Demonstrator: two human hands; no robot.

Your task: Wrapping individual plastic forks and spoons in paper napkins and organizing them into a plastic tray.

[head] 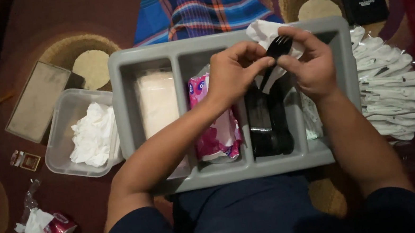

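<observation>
Nearest the wearer's lap, a grey divided tray [127,116] is being balanced, and everything else is being placed against it. Inside its compartments, white napkins [158,101], a pink packet [217,131] and a stack of black cutlery [270,124] are being kept side by side. Above the cutlery compartment, a black plastic fork [275,55] is being pinched by the left hand [236,72] and the right hand [307,63], fingers closed on it, with a white tissue [266,31] being pressed behind it. Left of the tray, a clear tub [62,146] of crumpled tissue is being kept; right of it, wrapped white packets [393,86] are being piled.
</observation>
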